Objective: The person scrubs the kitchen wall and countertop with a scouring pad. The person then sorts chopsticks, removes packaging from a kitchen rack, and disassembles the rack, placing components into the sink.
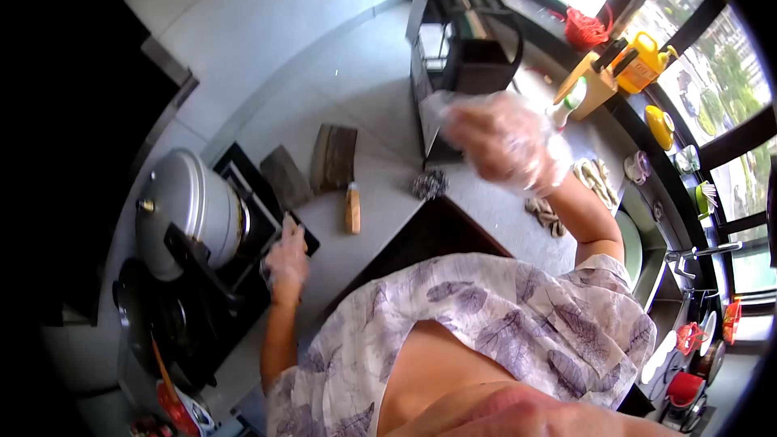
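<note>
Though near the stove (231, 320) edge, left hand (287, 260) with unclenched grip, right hand (508, 144) with grip indiscernible, counter (379, 198) between.

Find open room on the bare counter (384, 174) between the cleaver (333, 154) and the steel scrubber (430, 184), allowing a low pass. Note the grey block (285, 178) close beside the cleaver's left side, leaving little gap. Left of the left hand (286, 260), observe the pot (182, 206) and the projecting black handle (199, 267), obstructing leftward travel over the hob (222, 332). Just beyond the right hand (503, 144), account for the black appliance (477, 65), blocking forward reach.
</note>
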{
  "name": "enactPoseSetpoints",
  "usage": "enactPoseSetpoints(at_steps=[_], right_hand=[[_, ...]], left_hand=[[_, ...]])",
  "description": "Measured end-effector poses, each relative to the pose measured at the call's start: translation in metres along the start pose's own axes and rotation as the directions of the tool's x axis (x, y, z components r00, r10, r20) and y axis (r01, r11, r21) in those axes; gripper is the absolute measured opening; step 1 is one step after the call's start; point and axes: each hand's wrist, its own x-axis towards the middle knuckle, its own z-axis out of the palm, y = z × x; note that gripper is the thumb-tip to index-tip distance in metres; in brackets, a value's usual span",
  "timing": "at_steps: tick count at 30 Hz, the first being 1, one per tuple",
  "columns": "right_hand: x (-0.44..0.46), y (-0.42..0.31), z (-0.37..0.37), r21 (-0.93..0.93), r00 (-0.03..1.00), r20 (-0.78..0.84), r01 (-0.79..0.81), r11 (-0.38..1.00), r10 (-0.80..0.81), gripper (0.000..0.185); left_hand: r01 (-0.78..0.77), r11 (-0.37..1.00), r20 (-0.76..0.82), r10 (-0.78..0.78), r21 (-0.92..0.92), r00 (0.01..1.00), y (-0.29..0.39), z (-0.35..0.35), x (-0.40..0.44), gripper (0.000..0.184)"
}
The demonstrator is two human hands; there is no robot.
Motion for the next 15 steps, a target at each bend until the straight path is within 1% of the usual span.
enactPoseSetpoints(at_steps=[1, 2, 3, 5, 6, 7, 8, 9, 10, 11, 12, 13, 14, 15], right_hand=[[0.013, 0.011, -0.031, -0.102, 0.999, -0.015, -0.043, 0.994, 0.041, 0.033], [0.018, 0.019, -0.041, -0.050, 0.974, -0.160, -0.171, 0.984, 0.162, 0.030], [0.019, 0.034, -0.050, 0.030, 0.915, -0.291, -0.284, 0.958, 0.280, 0.029], [0.002, 0.073, -0.054, 0.079, 0.784, -0.337, -0.528, 0.845, 0.521, 0.026], [-0.005, 0.084, -0.056, 0.261, 0.657, -0.319, -0.633, 0.729, 0.684, 0.028], [-0.011, 0.097, -0.053, 0.449, 0.638, -0.350, -0.528, 0.721, 0.686, 0.028], [-0.014, 0.099, -0.052, 0.579, 0.581, -0.316, -0.508, 0.637, 0.750, 0.027], [-0.015, 0.101, -0.052, 0.692, 0.530, -0.275, -0.470, 0.547, 0.803, 0.026], [-0.016, 0.100, -0.052, 0.702, 0.529, -0.271, -0.463, 0.541, 0.804, 0.025], [-0.021, 0.097, -0.052, 0.714, 0.525, -0.263, -0.458, 0.529, 0.809, 0.025], [-0.029, 0.099, -0.054, 0.715, 0.522, -0.236, -0.478, 0.510, 0.820, 0.025], [-0.040, 0.101, -0.051, 0.768, 0.564, -0.294, -0.341, 0.543, 0.771, 0.025], [-0.052, 0.105, -0.054, 0.741, 0.580, -0.303, -0.355, 0.569, 0.756, 0.026], [-0.064, 0.105, -0.056, 0.716, 0.593, -0.306, -0.372, 0.591, 0.745, 0.027]], left_hand=[[0.065, 0.997, -0.097, -0.068, -0.034, 0.993, 0.002, 0.003, 0.002, 0.043], [0.185, 0.983, 0.049, -0.185, 0.007, 0.981, 0.031, -0.043, 0.004, 0.035], [0.176, 0.979, -0.023, -0.179, -0.107, 0.984, 0.044, -0.055, 0.016, 0.033], [0.135, 0.939, -0.143, -0.188, -0.317, 0.972, 0.063, -0.072, 0.039, 0.029], [-0.033, 0.864, -0.348, -0.168, -0.503, 0.922, 0.072, -0.070, 0.059, 0.030], [-0.219, 0.868, -0.529, -0.058, -0.446, 0.847, 0.087, -0.088, 0.081, 0.031], [-0.078, 0.805, -0.398, -0.204, -0.588, 0.894, 0.118, -0.128, 0.094, 0.032], [-0.434, 0.548, -0.574, -0.106, -0.716, 0.812, 0.108, -0.111, 0.146, 0.036], [-0.355, 0.563, -0.507, -0.135, -0.746, 0.851, 0.141, -0.169, 0.153, 0.041], [-0.465, 0.464, -0.566, -0.097, -0.754, 0.819, 0.168, -0.210, 0.164, 0.044], [-0.537, 0.475, -0.608, 0.005, -0.697, 0.794, 0.182, -0.235, 0.185, 0.043], [-0.608, 0.471, -0.642, 0.107, -0.640, 0.759, 0.196, -0.261, 0.207, 0.042], [-0.658, 0.508, -0.671, 0.192, -0.556, 0.716, 0.211, -0.276, 0.232, 0.037], [-0.690, 0.330, -0.650, 0.238, -0.644, 0.721, 0.221, -0.283, 0.257, 0.028]])
